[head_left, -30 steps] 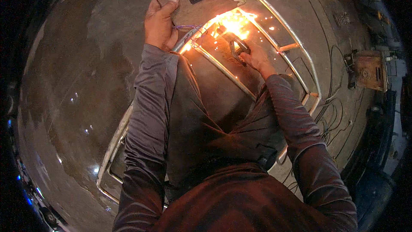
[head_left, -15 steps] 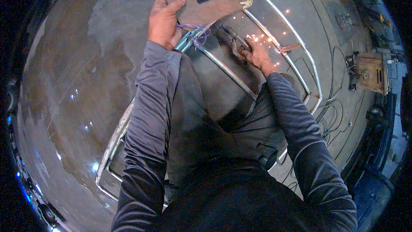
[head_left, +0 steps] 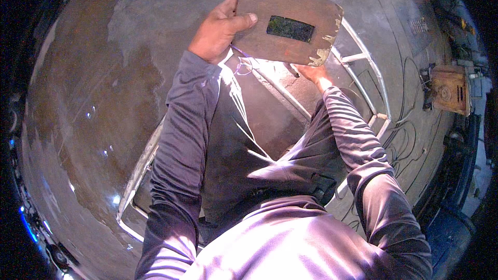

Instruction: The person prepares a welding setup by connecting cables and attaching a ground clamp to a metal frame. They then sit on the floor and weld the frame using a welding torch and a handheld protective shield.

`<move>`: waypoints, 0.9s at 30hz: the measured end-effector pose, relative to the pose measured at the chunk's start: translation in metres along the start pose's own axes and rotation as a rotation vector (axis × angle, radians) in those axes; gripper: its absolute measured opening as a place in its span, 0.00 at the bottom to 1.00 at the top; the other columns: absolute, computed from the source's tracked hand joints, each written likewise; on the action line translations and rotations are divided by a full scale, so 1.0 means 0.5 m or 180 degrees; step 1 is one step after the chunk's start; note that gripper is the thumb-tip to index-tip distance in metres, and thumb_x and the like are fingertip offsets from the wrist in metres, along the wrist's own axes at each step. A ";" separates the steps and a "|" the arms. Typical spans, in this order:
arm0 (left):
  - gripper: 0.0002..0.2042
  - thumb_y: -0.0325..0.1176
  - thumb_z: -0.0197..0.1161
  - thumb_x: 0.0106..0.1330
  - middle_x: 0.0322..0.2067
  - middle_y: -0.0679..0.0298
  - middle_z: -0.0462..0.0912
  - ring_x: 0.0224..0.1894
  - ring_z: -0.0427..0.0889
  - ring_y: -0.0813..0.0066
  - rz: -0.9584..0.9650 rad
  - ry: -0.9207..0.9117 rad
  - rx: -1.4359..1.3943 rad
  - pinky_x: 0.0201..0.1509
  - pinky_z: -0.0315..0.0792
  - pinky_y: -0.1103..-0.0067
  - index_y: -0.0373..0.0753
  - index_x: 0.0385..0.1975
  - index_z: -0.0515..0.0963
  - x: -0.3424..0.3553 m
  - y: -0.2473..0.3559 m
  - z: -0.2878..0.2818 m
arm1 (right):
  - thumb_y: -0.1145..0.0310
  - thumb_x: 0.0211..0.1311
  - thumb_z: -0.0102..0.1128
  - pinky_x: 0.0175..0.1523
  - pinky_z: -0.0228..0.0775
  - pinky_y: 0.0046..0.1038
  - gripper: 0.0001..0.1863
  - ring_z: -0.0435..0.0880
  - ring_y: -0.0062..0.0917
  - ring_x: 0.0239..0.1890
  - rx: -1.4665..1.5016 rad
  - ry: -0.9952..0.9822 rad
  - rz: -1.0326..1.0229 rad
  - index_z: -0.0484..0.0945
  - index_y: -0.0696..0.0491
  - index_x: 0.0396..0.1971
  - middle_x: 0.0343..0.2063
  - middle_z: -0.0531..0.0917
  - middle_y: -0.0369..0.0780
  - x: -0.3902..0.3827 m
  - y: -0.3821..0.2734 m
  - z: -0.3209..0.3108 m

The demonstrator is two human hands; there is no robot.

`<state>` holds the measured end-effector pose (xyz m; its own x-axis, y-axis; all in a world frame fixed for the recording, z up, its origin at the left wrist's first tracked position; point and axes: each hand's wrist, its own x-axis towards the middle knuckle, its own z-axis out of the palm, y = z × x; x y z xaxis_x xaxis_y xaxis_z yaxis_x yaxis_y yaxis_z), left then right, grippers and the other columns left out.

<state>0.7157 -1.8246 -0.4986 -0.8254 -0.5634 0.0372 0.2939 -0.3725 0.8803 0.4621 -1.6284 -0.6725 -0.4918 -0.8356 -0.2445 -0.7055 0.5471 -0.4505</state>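
My left hand (head_left: 217,32) grips a brown welding hand shield (head_left: 306,8) by its left edge, thumb across the front. The shield has a dark rectangular window and a chipped right corner. Behind its lower edge, my right hand (head_left: 317,74) is closed on a welding electrode holder (head_left: 294,71), of which only a dark bit shows. Hard white light spills from behind the shield onto my shirt and trousers. A metal tube (head_left: 282,91) of a welded frame runs below the shield, between my legs. Thin purple wire (head_left: 244,66) loops beside my left wrist. The shield hides the weld spot.
The frame's curved tubes (head_left: 374,72) extend to the right, and another bent part (head_left: 136,176) lies beyond my left arm. Black cables (head_left: 407,135) coil on the floor at right, near a rusty box (head_left: 449,89). Something blue (head_left: 451,236) stands at lower right.
My left hand has brought the shield down and to the right, in front of my right hand. The scattered orange sparks have given way to a strong white glare.
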 end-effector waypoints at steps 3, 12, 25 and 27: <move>0.21 0.26 0.57 0.62 0.48 0.56 0.77 0.49 0.77 0.69 0.0013 -0.0003 0.0139 0.55 0.71 0.75 0.28 0.55 0.67 -0.002 -0.001 -0.002 | 0.48 0.49 0.64 0.61 0.65 0.33 0.31 0.73 0.36 0.57 0.0032 0.0026 -0.0176 0.73 0.47 0.53 0.53 0.77 0.41 0.002 0.005 0.011; 0.20 0.26 0.57 0.63 0.47 0.56 0.77 0.48 0.78 0.69 -0.0071 0.0093 0.0098 0.55 0.71 0.75 0.29 0.56 0.67 -0.011 0.008 0.007 | 0.55 0.50 0.64 0.60 0.66 0.32 0.27 0.73 0.38 0.56 -0.0009 0.0082 -0.0390 0.75 0.48 0.51 0.52 0.77 0.42 -0.026 -0.039 -0.029; 0.23 0.26 0.58 0.61 0.48 0.55 0.76 0.50 0.77 0.67 -0.0077 0.0148 0.0115 0.56 0.70 0.74 0.28 0.56 0.66 -0.015 0.015 0.011 | 0.50 0.57 0.57 0.60 0.66 0.35 0.25 0.73 0.38 0.56 -0.0185 0.0095 -0.0476 0.75 0.50 0.50 0.52 0.77 0.43 0.011 -0.006 0.011; 0.23 0.26 0.57 0.61 0.48 0.55 0.77 0.49 0.77 0.68 -0.0045 0.0177 0.0158 0.55 0.71 0.74 0.28 0.57 0.66 -0.016 0.012 0.012 | 0.51 0.56 0.58 0.60 0.66 0.35 0.25 0.73 0.39 0.56 -0.0047 0.0184 -0.0711 0.75 0.51 0.50 0.52 0.77 0.46 0.001 -0.024 -0.002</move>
<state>0.7214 -1.8181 -0.4907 -0.8009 -0.5988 -0.0006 0.2569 -0.3444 0.9030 0.4697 -1.6354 -0.6666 -0.3507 -0.9321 -0.0903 -0.8074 0.3498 -0.4752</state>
